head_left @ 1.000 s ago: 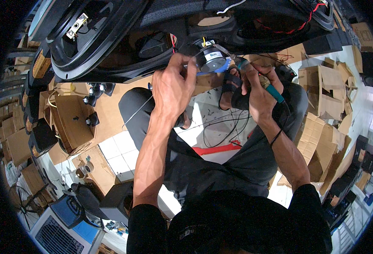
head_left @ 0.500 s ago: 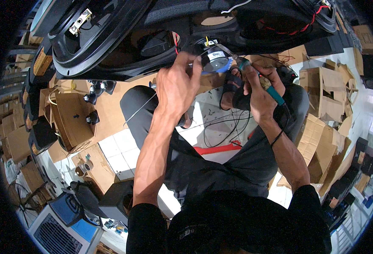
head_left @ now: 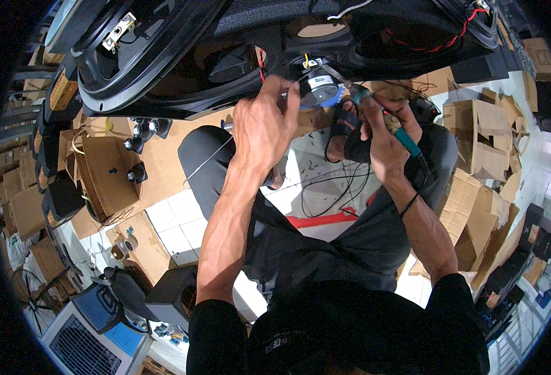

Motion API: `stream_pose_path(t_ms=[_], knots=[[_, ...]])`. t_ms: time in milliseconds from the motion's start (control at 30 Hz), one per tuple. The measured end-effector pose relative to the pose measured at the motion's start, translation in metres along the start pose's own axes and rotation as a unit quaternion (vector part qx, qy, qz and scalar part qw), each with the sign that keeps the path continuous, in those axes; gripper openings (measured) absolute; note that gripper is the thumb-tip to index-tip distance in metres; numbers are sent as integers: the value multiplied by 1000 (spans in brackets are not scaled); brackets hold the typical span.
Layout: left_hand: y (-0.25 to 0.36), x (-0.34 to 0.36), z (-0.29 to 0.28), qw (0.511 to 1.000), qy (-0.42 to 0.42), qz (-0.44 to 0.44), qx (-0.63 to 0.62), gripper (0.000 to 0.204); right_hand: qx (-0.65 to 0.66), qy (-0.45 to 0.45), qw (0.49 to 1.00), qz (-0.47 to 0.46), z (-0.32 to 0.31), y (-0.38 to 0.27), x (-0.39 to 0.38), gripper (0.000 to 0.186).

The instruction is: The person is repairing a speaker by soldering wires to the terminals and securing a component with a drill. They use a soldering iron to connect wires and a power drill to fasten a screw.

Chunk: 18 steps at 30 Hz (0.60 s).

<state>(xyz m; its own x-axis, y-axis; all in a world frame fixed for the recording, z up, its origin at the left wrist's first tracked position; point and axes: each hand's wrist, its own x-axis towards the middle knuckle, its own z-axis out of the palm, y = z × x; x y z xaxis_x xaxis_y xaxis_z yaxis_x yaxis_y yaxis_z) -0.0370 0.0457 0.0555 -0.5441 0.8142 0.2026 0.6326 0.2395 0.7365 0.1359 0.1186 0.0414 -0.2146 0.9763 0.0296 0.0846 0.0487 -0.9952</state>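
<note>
My right hand [head_left: 385, 128] is closed around the teal handle of a soldering iron [head_left: 408, 144]. Its metal shaft points up and left to the terminal of a small round speaker driver [head_left: 319, 94], where a yellow wire [head_left: 306, 60] meets the driver. My left hand [head_left: 262, 125] is pinched closed just left of the driver. A thin grey wire [head_left: 205, 161] runs up into that hand from the lower left; its end is hidden by the fingers. Above both hands stands a large black speaker cabinet [head_left: 250, 37] with round openings.
Several small black drivers [head_left: 143, 130] sit on cardboard at left, beside an open carton [head_left: 108, 178]. Torn cardboard [head_left: 475, 134] is piled at right. The black cable [head_left: 335, 187] loops over the floor between my legs, near a red strip [head_left: 322, 219].
Very little differs. My left hand has shifted slightly at the fingertips beside the driver, while the iron stays at the terminal.
</note>
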Motion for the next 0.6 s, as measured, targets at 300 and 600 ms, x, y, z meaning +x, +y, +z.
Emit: stream_pose_path(t_ms=[300, 600], knots=[[1, 1, 0, 1000, -16, -14, 15, 16, -14, 2, 1000, -5, 1, -2, 0, 16], [5, 1, -5, 1000, 14, -14, -13, 16, -1, 9, 1000, -14, 0, 1, 0, 20]])
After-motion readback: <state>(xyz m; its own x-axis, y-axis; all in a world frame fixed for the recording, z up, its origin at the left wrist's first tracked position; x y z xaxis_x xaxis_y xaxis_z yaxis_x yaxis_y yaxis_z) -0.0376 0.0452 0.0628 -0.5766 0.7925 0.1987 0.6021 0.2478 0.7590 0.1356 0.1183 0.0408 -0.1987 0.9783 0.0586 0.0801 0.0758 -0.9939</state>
